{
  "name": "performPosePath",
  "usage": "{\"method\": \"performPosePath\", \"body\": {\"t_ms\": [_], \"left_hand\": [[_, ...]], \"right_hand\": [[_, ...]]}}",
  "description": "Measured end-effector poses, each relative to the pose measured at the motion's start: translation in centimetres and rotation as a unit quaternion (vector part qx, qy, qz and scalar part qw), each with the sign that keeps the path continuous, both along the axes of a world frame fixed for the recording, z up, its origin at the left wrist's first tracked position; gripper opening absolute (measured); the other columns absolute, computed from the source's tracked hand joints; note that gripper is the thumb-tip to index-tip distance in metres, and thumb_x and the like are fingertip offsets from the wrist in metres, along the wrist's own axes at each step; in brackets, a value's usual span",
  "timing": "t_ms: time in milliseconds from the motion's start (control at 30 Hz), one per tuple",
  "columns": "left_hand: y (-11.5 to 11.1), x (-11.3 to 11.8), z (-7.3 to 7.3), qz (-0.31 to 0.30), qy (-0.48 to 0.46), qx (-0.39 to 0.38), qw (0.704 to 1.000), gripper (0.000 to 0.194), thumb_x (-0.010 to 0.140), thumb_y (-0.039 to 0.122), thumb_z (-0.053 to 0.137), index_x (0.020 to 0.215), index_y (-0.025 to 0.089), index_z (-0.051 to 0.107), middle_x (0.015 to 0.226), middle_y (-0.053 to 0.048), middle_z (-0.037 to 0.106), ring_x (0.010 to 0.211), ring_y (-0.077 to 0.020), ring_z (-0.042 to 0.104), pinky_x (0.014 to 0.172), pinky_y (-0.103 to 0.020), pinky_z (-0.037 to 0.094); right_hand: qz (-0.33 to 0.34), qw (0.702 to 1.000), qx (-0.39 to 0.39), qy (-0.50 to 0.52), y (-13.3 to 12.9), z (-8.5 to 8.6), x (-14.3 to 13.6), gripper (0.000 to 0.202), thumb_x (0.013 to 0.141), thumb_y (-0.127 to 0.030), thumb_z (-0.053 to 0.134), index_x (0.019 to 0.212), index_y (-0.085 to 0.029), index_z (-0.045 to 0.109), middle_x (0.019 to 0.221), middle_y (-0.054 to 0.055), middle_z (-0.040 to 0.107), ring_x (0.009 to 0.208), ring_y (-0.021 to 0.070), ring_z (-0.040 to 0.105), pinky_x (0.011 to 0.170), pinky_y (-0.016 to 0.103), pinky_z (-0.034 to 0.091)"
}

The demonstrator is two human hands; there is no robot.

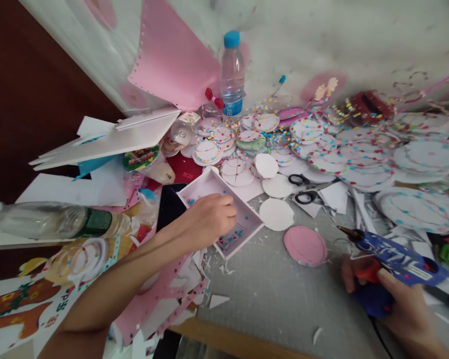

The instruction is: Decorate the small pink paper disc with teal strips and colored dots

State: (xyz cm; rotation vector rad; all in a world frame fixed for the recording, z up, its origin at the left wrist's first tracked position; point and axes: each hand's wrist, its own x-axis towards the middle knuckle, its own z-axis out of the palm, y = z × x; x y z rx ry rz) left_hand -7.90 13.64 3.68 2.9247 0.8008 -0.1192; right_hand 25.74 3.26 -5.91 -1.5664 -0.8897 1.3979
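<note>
- Blue plastic glue gun (pixel 407 262): gripped in the right hand (pixel 402 301), fingers wrapped about the handle by the red trigger; whether the trigger is pressed cannot be told. Held above the right part of the table (pixel 224 339).
- Orientation: nozzle to the left, slightly away from the table's near edge; the long axis runs roughly along that edge, the rear end a little closer to it.
- Left hand (pixel 213 217): over the open white tray (pixel 247 238), fingers drawn together in a narrow pinch; whether anything is held between them cannot be told.
- Tray: at the far left of the grey mat (pixel 269 304), one corner turned toward the table's near edge; small coloured pieces (pixel 232 237) lie near that corner.
- Pink disc (pixel 306 246): flat on the mat, between tray and nozzle.
- Step in hand, as judged: picking out a small piece, glue gun at the ready. The next move appears to call for a fine pinch and a clean lift over the tray's wall, fingertips well apart from the nozzle.
</note>
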Motion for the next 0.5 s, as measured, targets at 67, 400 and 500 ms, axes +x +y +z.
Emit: {"method": "performPosePath", "body": {"t_ms": [67, 400, 500], "left_hand": [[0.2, 0.3, -0.2, -0.002, -0.007, 0.007, 1.000, 0.027, 0.092, 0.008, 0.041, 0.083, 0.015, 0.065, 0.077, -0.004, 0.065, 0.078, -0.0204, 0.052, 0.066, -0.033, 0.040], [0.3, 1.5, -0.8, -0.025, 0.008, 0.033, 0.999, 0.031, 0.094, 0.012, 0.046, 0.068, 0.016, 0.062, 0.070, -0.003, 0.061, 0.076, -0.0197, 0.050, 0.062, -0.035, 0.035], [0.1, 2.0, -0.6, -0.031, 0.025, 0.044, 0.998, 0.031, 0.092, 0.009, 0.048, 0.066, 0.016, 0.062, 0.067, -0.004, 0.059, 0.076, -0.0199, 0.050, 0.061, -0.034, 0.034]], "right_hand": [[0.009, 1.000, 0.001, 0.008, -0.1, -0.1, 0.1, 0.044, 0.059, -0.064, 0.068, 0.045, -0.024, 0.059, 0.046, 0.008, 0.048, 0.042, 0.0207, 0.045, 0.045, 0.037, 0.032], [0.014, 1.000, 0.002, -0.003, -0.2, 0.5, -0.2, 0.047, 0.061, -0.067, 0.065, 0.046, -0.023, 0.057, 0.048, 0.008, 0.049, 0.043, 0.0208, 0.046, 0.046, 0.037, 0.032], [0.025, 0.999, -0.003, -0.019, -0.2, 0.2, 0.2, 0.047, 0.060, -0.067, 0.065, 0.046, -0.023, 0.057, 0.050, 0.009, 0.052, 0.043, 0.0212, 0.047, 0.045, 0.037, 0.035]]}}
